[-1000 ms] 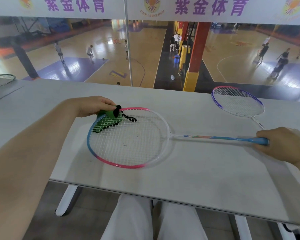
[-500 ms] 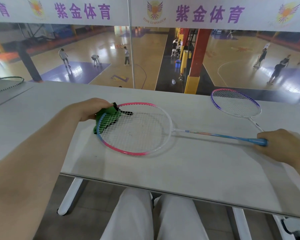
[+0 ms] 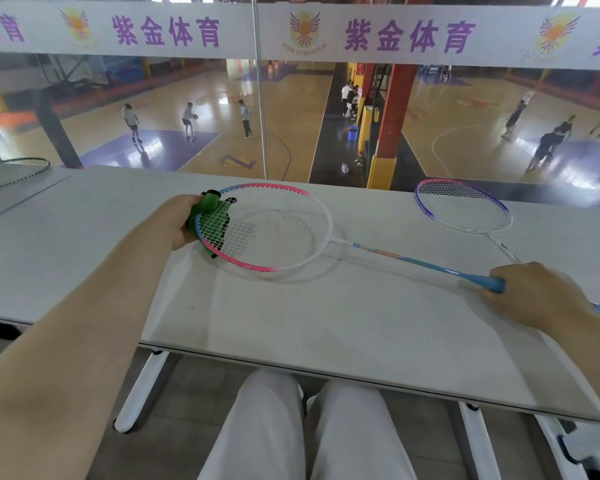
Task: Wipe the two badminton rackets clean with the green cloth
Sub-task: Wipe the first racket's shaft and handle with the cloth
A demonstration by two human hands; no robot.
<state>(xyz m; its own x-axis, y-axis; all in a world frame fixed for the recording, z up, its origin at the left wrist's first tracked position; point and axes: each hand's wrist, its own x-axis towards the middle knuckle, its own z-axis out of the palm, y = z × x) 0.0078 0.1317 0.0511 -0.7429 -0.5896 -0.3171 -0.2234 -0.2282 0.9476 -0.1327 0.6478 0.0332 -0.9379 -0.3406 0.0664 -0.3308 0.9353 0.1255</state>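
1. A pink-and-blue racket (image 3: 274, 226) is held just above a pale grey bench (image 3: 326, 323), its head toward the left and its shaft running down to the right; a shadow of the frame is cast on the bench beneath it.
2. The blue handle of this racket is gripped by the right hand (image 3: 530, 292), with the fingers curled round it; the handle's tip is seen just left of the knuckles.
3. A green cloth (image 3: 210, 211) is pinched by the left hand (image 3: 177, 220) over the left edge of the racket's frame, so that part of the cloth is seen through the strings and part is bunched above the rim.
4. A second racket (image 3: 463, 206), with a purple-and-pink frame, is laid flat on the bench at the far right, well apart from the cloth; its shaft is directed toward the right hand, and its handle is hidden.
5. A dark-framed racket head (image 3: 13, 171) is seen on a neighbouring surface at the far left.
6. White trousers (image 3: 291, 431) are visible below the bench's near edge.
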